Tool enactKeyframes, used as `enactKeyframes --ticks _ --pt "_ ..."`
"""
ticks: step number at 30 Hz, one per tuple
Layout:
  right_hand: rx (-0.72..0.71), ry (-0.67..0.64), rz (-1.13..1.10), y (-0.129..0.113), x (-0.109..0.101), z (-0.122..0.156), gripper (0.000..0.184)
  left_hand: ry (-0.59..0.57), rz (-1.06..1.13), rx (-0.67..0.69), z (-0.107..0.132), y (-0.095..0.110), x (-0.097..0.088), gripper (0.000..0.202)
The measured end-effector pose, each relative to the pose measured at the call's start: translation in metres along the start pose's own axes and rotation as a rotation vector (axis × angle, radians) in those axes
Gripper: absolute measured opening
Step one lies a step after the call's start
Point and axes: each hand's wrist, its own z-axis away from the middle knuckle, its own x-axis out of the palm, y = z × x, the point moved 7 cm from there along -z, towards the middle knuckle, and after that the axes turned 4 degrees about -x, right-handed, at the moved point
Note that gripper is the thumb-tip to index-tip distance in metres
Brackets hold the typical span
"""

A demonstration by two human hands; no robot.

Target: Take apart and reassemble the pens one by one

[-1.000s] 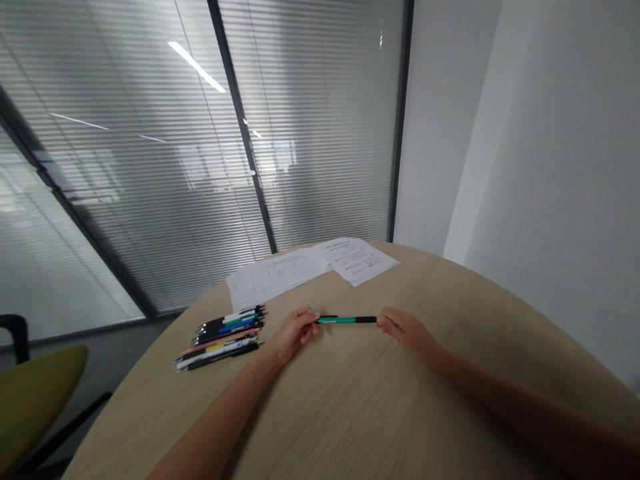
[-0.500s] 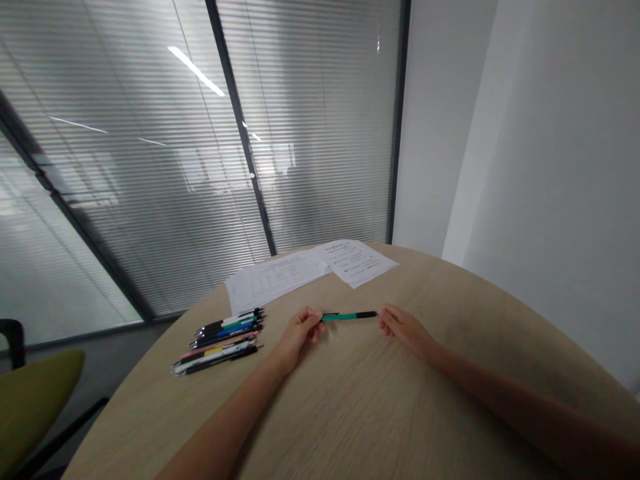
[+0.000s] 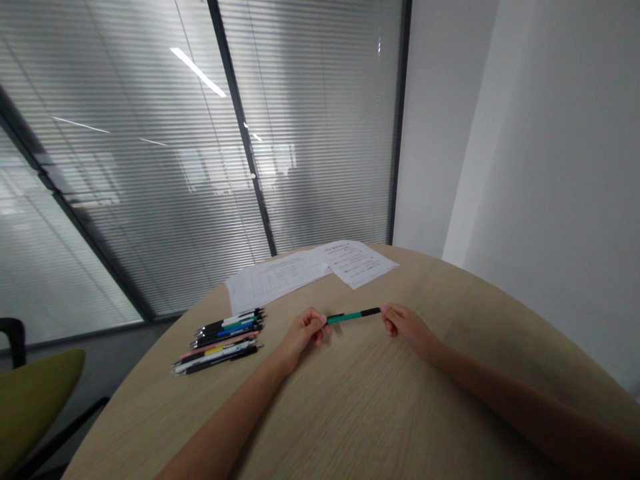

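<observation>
A green pen with black ends [image 3: 353, 315] is held level just above the round wooden table [image 3: 360, 407], between both hands. My left hand [image 3: 304, 331] pinches its left end with the fingers closed. My right hand [image 3: 406, 327] pinches the black right end, fingers closed too. Left of my left hand, a row of several pens [image 3: 223, 338] in black, green, blue, pink and yellow lies on the table.
Two printed paper sheets [image 3: 310, 268] lie at the far side of the table. Behind it are glass walls with blinds and a white wall on the right. An olive chair [image 3: 35, 393] stands at the lower left.
The green pen has drifted slightly to the right and its right end has lifted a little. Both hands keep their pinch on its ends.
</observation>
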Motion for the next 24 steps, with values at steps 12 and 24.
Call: enactKeyframes --ticks 12,24 --pt "0.026 -0.001 0.04 0.0022 0.0 0.0024 0.034 -0.017 -0.009 0.0 -0.0026 -0.0055 0.0008 0.026" --pt "0.004 -0.018 -0.145 0.0046 0.0043 -0.0019 0.017 0.019 0.033 0.016 -0.0023 -0.0041 -0.002 0.026"
